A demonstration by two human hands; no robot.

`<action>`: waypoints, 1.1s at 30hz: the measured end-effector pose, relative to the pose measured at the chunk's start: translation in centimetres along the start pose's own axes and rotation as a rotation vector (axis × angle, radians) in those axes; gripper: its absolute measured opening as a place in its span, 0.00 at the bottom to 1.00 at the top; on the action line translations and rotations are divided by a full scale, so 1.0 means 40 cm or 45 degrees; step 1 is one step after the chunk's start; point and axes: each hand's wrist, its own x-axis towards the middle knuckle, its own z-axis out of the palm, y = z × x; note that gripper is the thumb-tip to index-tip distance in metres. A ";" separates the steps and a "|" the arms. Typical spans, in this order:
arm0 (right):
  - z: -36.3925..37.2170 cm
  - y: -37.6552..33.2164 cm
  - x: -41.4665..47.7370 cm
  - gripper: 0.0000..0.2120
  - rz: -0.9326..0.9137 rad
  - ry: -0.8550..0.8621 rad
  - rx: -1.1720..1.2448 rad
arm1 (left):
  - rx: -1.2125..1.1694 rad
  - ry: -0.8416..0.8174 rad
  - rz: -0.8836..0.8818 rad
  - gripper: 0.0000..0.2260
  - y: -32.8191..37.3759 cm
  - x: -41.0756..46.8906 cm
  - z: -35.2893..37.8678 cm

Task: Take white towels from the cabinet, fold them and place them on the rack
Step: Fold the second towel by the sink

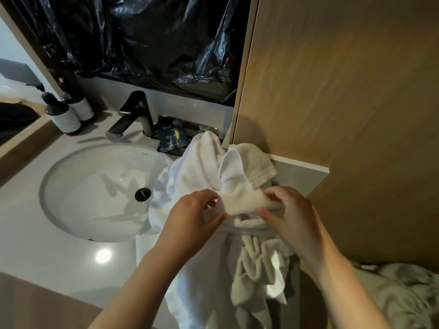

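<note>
Terry towel (240, 203), rumpled white, is pinched by left hand (193, 214) and right hand (288, 210), apparently at its fold.

Towels (190, 176) on counter (47, 252), right of sink (95, 186).

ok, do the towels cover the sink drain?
No, the drain shows bare in the sink, and the white towels are heaped to its right.

White sink (78, 210), black faucet (136, 112), 2 pump bottles (64, 115), black plastic sheeting (142, 36).
</note>
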 end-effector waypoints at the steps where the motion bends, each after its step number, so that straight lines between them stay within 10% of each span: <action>1: 0.000 0.001 0.001 0.14 -0.007 0.001 0.004 | -0.001 -0.002 -0.019 0.11 0.004 0.000 0.001; 28: -0.113 -0.032 -0.047 0.05 -0.169 0.192 0.361 | -0.167 0.155 0.214 0.09 0.120 -0.015 -0.016; 33: -0.120 -0.007 -0.093 0.19 -0.058 0.094 0.533 | -0.161 0.198 0.250 0.07 0.128 -0.009 -0.042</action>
